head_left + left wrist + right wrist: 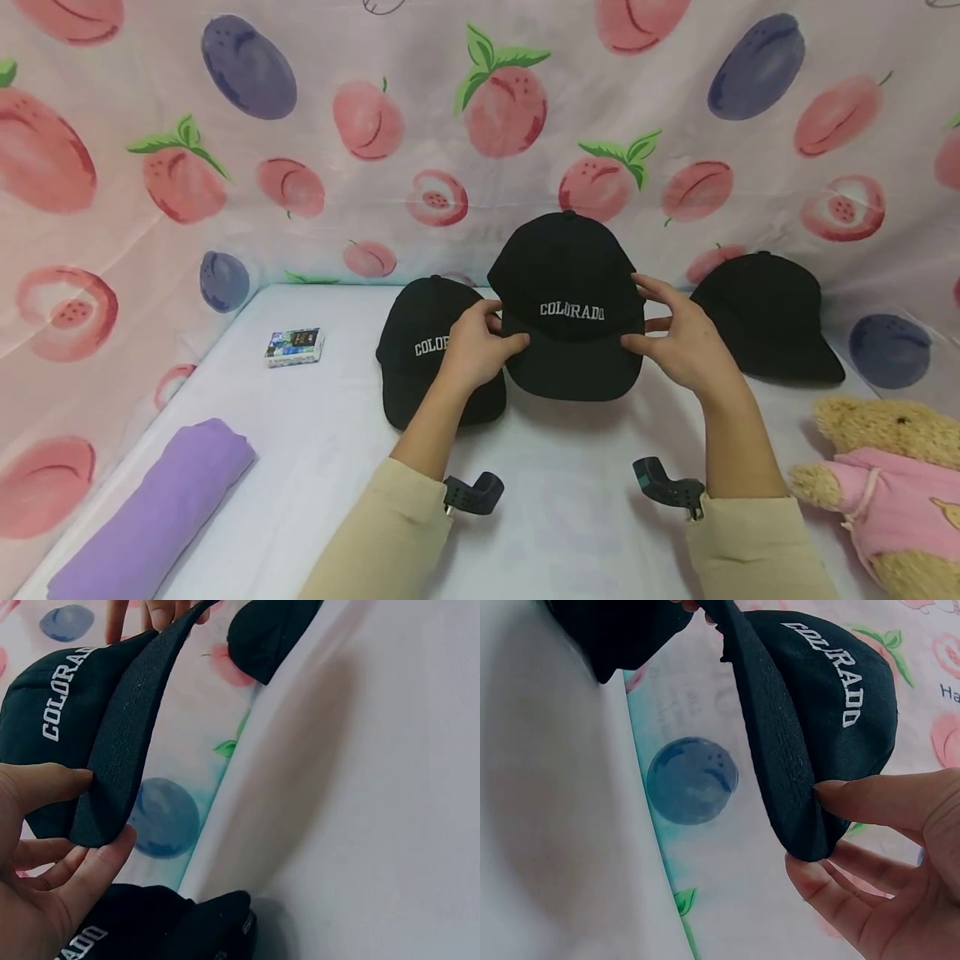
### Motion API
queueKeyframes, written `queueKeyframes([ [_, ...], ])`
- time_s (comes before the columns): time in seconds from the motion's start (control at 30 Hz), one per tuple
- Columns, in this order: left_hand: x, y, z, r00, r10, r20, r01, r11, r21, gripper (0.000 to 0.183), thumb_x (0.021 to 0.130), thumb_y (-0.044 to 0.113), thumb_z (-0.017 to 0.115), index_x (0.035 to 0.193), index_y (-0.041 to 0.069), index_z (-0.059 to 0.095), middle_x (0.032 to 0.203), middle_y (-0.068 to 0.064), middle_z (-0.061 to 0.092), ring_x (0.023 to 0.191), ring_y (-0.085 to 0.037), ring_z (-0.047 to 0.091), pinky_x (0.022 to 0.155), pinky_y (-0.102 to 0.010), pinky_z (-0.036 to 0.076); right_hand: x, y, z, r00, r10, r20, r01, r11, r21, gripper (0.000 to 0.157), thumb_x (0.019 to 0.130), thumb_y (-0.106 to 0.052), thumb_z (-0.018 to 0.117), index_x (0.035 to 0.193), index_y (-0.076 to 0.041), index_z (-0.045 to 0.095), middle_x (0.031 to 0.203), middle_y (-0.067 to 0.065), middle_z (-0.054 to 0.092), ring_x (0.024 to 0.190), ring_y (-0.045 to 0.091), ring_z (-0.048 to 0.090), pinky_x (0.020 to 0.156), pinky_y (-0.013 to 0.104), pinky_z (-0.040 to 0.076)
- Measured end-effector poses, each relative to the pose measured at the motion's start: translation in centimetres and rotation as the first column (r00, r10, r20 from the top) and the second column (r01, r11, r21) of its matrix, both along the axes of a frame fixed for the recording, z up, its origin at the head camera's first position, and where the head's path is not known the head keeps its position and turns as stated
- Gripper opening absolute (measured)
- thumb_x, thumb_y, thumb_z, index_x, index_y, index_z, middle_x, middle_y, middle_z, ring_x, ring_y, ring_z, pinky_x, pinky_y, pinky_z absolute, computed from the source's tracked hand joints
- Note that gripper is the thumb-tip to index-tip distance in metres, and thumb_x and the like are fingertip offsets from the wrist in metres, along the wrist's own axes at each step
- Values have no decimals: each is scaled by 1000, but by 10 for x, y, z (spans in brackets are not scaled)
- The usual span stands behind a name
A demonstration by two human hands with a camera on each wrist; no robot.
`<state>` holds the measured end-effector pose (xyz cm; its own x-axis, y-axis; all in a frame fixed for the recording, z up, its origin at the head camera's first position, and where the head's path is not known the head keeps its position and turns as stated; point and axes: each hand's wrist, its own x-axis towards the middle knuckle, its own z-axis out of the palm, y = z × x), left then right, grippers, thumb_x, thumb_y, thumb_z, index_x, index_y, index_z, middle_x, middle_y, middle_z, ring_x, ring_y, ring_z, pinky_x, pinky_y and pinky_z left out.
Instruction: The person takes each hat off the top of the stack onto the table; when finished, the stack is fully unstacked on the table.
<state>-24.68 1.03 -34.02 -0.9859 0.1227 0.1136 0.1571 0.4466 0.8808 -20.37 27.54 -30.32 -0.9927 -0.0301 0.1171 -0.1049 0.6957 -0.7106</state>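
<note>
Both hands hold a black baseball cap (573, 275) up off the white surface, its brim toward me and white COLORADO lettering on the front. My left hand (477, 346) pinches the left end of the brim, thumb on top and fingers beneath, as the left wrist view shows. At the right end, my right hand (682, 342) grips the brim the same way, thumb (847, 796) on top. A second black COLORADO cap (420, 321) lies on the surface behind my left hand and is partly hidden by it. Beyond my right hand sits a third black cap (765, 312).
A small patterned box (294, 347) lies at the left on the white surface (315, 483). Nearer on that side is a rolled purple cloth (161, 508). A teddy bear (900, 500) in pink lies by my right forearm. Behind everything hangs a fruit-print cloth (435, 100).
</note>
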Motion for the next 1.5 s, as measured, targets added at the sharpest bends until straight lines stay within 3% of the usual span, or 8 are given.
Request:
queueKeyframes([
  [0.2, -8, 14, -1, 1000, -21, 13, 21, 999, -44, 65, 90, 22, 79, 147, 4, 54, 109, -11, 63, 94, -24, 58, 81, -38, 52, -4, 6, -2, 999, -41, 8, 40, 997, 63, 89, 94, -12, 73, 166, -18, 22, 164, 26, 34, 131, 49, 54, 94, 62, 52],
  [0.47, -14, 37, -6, 997, -23, 72, 23, 1000, -9, 65, 89, 21, 80, 146, 4, 54, 111, -12, 63, 98, -25, 59, 86, -40, 52, -12, 19, 0, 998, -64, 7, 63, 988, 139, 85, 92, -9, 67, 165, -12, 22, 162, 31, 31, 130, 52, 52, 97, 64, 49],
  [0.6, -19, 47, -10, 997, -19, 79, 22, 999, -32, 68, 88, 21, 81, 148, 4, 53, 110, -10, 63, 100, -24, 59, 88, -39, 54, -19, 24, -2, 998, -65, -4, 65, 983, 171, 84, 91, -8, 66, 164, -8, 24, 159, 33, 33, 127, 52, 53, 100, 66, 45],
  [0.87, -34, 67, -20, 994, -46, 94, 54, 995, -83, 71, 89, 18, 80, 150, -1, 50, 134, -17, 65, 128, -30, 60, 106, -42, 52, -37, 37, -12, 997, -81, -10, 81, 975, 205, 84, 88, -5, 66, 162, -4, 27, 156, 35, 36, 123, 51, 52, 102, 66, 41],
  [1.0, -41, 75, -21, 994, -60, 90, 72, 988, -136, 66, 88, 17, 80, 146, -2, 54, 144, -18, 59, 137, -32, 54, 113, -42, 46, -44, 46, -20, 997, -76, -9, 76, 978, 196, 84, 88, -7, 67, 162, -2, 26, 155, 36, 37, 122, 52, 51, 101, 66, 41],
  [1.17, -48, 82, -19, 995, -76, 66, 88, 975, -205, 54, 88, 16, 81, 135, -1, 62, 136, -18, 63, 131, -33, 57, 110, -42, 49, -51, 53, -29, 996, -86, -3, 86, 987, 138, 86, 88, -6, 67, 163, -4, 24, 157, 35, 36, 129, 57, 49, 106, 68, 40],
  [1.33, -44, 93, -25, 998, -53, 44, 62, 968, -244, 55, 89, 18, 80, 137, -1, 61, 137, -17, 61, 130, -30, 57, 108, -42, 50, -56, 58, -37, 994, -112, -1, 112, 992, 58, 88, 85, 0, 66, 163, -5, 25, 159, 34, 34, 133, 59, 46, 110, 68, 38],
  [1.5, -40, 113, -36, 999, -39, -4, 36, 958, -284, 60, 88, 21, 81, 139, -2, 58, 140, -17, 56, 129, -29, 57, 107, -39, 50, -57, 69, -41, 986, -169, 19, 168, 985, 40, 90, 83, 2, 66, 163, -4, 25, 160, 35, 32, 139, 57, 40, 114, 68, 33],
])
